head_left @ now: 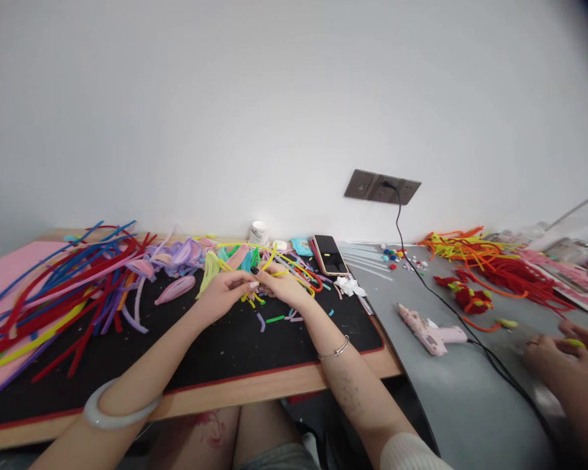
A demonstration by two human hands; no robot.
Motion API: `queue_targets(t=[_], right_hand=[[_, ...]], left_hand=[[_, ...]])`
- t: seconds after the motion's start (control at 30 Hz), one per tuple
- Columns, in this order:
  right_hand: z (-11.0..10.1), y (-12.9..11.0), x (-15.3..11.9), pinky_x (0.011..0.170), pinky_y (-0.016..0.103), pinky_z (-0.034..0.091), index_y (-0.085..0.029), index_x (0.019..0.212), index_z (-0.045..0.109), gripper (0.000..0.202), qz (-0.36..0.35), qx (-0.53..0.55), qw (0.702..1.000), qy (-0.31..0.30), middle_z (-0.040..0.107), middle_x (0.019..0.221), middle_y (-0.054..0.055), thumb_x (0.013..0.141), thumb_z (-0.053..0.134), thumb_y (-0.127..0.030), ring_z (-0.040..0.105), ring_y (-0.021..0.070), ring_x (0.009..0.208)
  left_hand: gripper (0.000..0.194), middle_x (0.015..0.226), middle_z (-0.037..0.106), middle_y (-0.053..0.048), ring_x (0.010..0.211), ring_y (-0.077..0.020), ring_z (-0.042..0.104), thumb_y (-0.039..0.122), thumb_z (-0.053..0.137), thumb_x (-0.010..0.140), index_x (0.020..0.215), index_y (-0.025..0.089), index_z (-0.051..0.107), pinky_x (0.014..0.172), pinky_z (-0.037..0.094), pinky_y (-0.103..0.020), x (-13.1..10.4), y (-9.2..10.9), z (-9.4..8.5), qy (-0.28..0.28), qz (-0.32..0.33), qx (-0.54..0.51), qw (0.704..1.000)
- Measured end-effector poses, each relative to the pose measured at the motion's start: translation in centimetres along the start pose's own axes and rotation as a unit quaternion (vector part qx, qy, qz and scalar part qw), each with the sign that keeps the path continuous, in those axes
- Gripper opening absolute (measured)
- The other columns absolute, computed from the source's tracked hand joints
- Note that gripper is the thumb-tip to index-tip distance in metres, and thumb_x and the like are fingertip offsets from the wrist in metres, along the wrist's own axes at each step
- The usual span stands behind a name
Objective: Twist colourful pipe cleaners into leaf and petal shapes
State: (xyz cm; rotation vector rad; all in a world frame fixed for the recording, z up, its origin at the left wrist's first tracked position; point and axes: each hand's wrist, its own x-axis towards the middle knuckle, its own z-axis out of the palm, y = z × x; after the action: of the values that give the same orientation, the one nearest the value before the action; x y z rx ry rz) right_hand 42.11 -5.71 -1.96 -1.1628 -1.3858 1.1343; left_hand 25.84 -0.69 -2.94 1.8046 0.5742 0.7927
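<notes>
My left hand [228, 290] and my right hand [280, 285] meet over the black mat [191, 352], fingertips pinched together. Between them is a yellow pipe cleaner [274, 250], one end poking up above my right hand; the fingers hide most of it. Short yellow and green pipe cleaner pieces lie just below the fingertips. Behind the hands are looped bundles in yellow-green [209, 271], teal and pink. A pink petal-shaped loop [175, 290] rests left of my left hand.
Long blue, red and purple pipe cleaners [88, 287] heap at the left. A phone [329, 254] and a paper cup [259, 232] stand behind. On the grey table to the right are a pink glue gun [428, 331] with its cord [421, 277] and a co-worker's hands [563, 359].
</notes>
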Motion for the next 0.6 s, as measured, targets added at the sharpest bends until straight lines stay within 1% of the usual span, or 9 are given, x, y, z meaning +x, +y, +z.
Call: queue_targets(t=[0.1,0.2,0.3,0.37,0.47,0.6], right_hand=[[-0.04,0.52,0.25,0.046,0.021,0.024,-0.019,0.067,0.044,0.031,-0.020,-0.054,0.998,0.028,0.035,0.053,-0.007,0.083,0.052,-0.044,0.031,0.0072,0.048],[0.11,0.83,0.47,0.049,0.021,0.027,-0.018,0.064,0.045,0.028,-0.046,-0.090,0.993,0.064,0.037,0.055,-0.006,0.083,0.050,-0.037,0.034,0.0082,0.052],[0.31,1.05,0.60,0.051,0.022,0.029,-0.018,0.064,0.047,0.028,-0.049,-0.124,0.987,0.092,0.038,0.057,-0.005,0.083,0.050,-0.038,0.036,0.0091,0.055],[0.42,1.13,0.61,0.051,0.022,0.030,-0.017,0.065,0.048,0.030,-0.049,-0.127,0.986,0.099,0.039,0.058,-0.004,0.083,0.050,-0.041,0.036,0.0094,0.055],[0.55,0.99,0.50,0.051,0.022,0.030,-0.017,0.066,0.048,0.030,-0.052,-0.113,0.987,0.101,0.041,0.059,-0.004,0.083,0.051,-0.043,0.037,0.0097,0.055],[0.61,0.37,0.21,0.051,0.022,0.030,-0.018,0.066,0.047,0.027,-0.060,-0.103,0.988,0.099,0.041,0.059,-0.004,0.082,0.053,-0.040,0.037,0.0097,0.055]], left_hand=[[0.020,0.076,0.069,-0.002,0.069,-0.0178,0.062,0.038,0.063,0.078,0.084,0.019,0.068,0.067,0.049,-0.029,-0.05,-0.14,0.30,0.033,0.032,0.063,0.997],[0.019,0.080,0.071,-0.004,0.069,-0.0188,0.063,0.035,0.067,0.075,0.088,0.021,0.068,0.067,0.050,-0.029,-0.17,-0.30,0.45,0.061,0.073,0.114,0.989],[0.015,0.081,0.071,-0.004,0.071,-0.0202,0.062,0.034,0.064,0.077,0.086,0.022,0.069,0.071,0.049,-0.031,-0.22,-0.52,0.29,0.079,0.106,0.177,0.975],[0.015,0.083,0.071,-0.006,0.077,-0.0222,0.063,0.034,0.060,0.079,0.084,0.023,0.069,0.077,0.048,-0.033,-0.23,-0.58,0.12,0.091,0.115,0.208,0.967],[0.018,0.090,0.072,-0.008,0.087,-0.0249,0.064,0.034,0.056,0.082,0.084,0.022,0.069,0.084,0.046,-0.035,-0.29,-0.44,-0.06,0.103,0.114,0.227,0.962],[0.020,0.090,0.072,-0.008,0.086,-0.0245,0.064,0.033,0.053,0.083,0.084,0.021,0.069,0.084,0.045,-0.034,-0.32,-0.27,-0.16,0.109,0.110,0.235,0.960]])
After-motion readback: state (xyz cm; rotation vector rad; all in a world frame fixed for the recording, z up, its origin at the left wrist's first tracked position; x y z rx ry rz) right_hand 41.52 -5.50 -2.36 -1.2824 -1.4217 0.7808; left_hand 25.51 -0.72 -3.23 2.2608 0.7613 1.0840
